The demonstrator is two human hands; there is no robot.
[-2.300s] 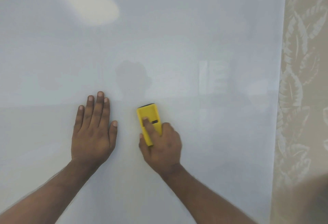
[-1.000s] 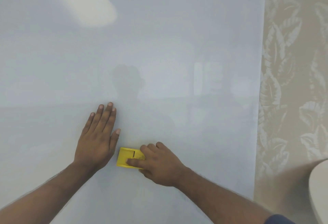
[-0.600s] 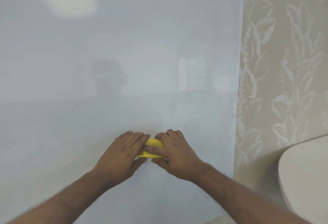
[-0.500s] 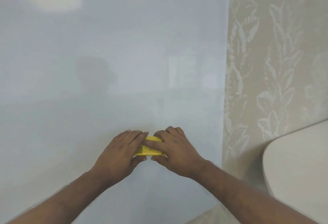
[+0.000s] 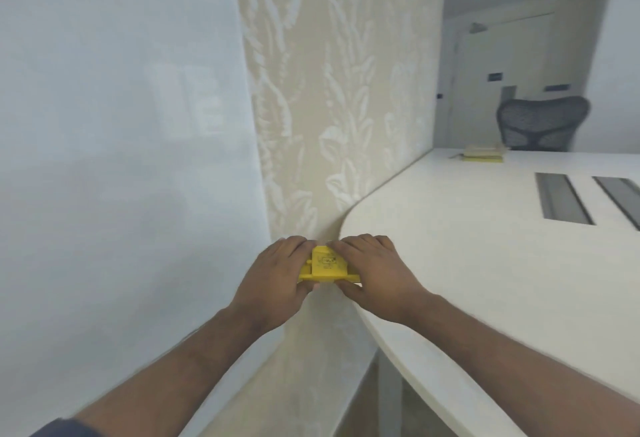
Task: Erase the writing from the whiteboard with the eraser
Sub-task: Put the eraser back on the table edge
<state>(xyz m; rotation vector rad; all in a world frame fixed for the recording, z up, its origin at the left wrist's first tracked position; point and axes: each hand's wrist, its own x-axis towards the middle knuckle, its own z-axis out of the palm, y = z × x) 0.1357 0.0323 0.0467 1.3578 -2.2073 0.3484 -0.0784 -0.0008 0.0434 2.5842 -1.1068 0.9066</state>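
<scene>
We hold the yellow eraser (image 5: 325, 266) between both hands, away from the whiteboard (image 5: 121, 159) on our left. Our left hand (image 5: 277, 279) curls its fingers over the eraser's left end; our right hand (image 5: 375, 275) grips the right end. The eraser sits at the rounded edge of the white table (image 5: 485, 263), perhaps touching it, in front of the patterned wall (image 5: 329, 90).

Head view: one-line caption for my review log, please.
Both hands, left hand and right hand, hold the yellow eraser off the clean-looking whiteboard, near a white table.
</scene>
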